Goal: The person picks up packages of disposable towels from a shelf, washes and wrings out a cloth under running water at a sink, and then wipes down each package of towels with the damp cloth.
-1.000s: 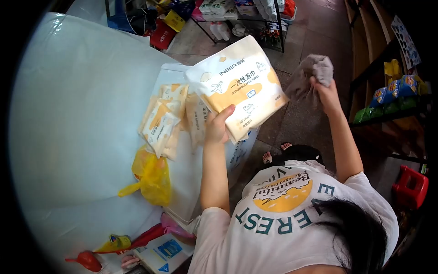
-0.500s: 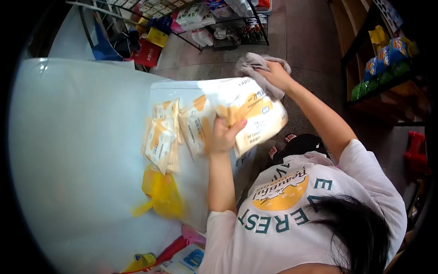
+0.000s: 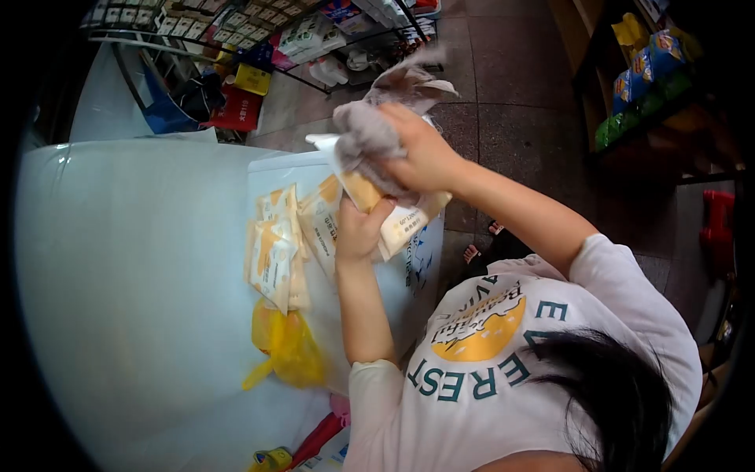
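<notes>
My left hand [image 3: 363,228] grips a white and yellow soft package [image 3: 405,224] by its near edge, thumb on top. A crumpled grey cloth [image 3: 370,134] is bunched in my right hand [image 3: 423,153], pressed onto the upper face of that package. The cloth's far end is blurred by motion, and it hides much of the package's print. Just left of my left hand lies a similar package [image 3: 320,219]. Further left, several smaller packets [image 3: 271,256] overlap in a pile. A yellow plastic bag [image 3: 291,350] lies below them.
The packets lie on a broad whitish surface [image 3: 141,299]. Beyond its far edge stand a red box [image 3: 236,108] and a rack [image 3: 303,75] of goods. On the right is a shelf with blue and green packs [image 3: 645,71], and a red plastic item [image 3: 720,232] below.
My right hand has brought the cloth left, from the package's far edge onto its face. The package has shifted slightly left and tilted. The camera view has shifted a little.
</notes>
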Demonstrator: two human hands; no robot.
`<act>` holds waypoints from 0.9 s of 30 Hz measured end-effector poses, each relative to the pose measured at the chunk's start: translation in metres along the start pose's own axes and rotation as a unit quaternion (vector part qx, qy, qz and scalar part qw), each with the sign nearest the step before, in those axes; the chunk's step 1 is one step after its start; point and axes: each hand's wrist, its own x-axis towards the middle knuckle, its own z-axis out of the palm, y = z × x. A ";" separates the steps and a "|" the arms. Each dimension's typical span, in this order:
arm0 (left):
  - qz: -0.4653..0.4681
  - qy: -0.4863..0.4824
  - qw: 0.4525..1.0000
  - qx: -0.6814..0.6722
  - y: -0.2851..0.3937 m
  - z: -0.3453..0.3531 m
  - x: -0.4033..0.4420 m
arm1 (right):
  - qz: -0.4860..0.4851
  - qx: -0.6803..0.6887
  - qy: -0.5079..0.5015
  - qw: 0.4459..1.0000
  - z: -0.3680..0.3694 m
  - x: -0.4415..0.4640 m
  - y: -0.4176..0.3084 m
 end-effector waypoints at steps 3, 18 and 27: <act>-0.008 0.022 1.000 0.015 0.016 0.011 -0.002 | 0.133 0.118 -0.063 0.982 -0.011 -0.003 0.067; -0.075 0.203 0.928 -0.302 0.001 0.034 0.045 | 0.068 -0.063 -0.120 0.988 -0.011 -0.062 -0.014; -0.012 0.093 0.933 -0.347 0.019 0.032 0.033 | 0.470 0.589 0.088 0.652 -0.087 -0.048 0.108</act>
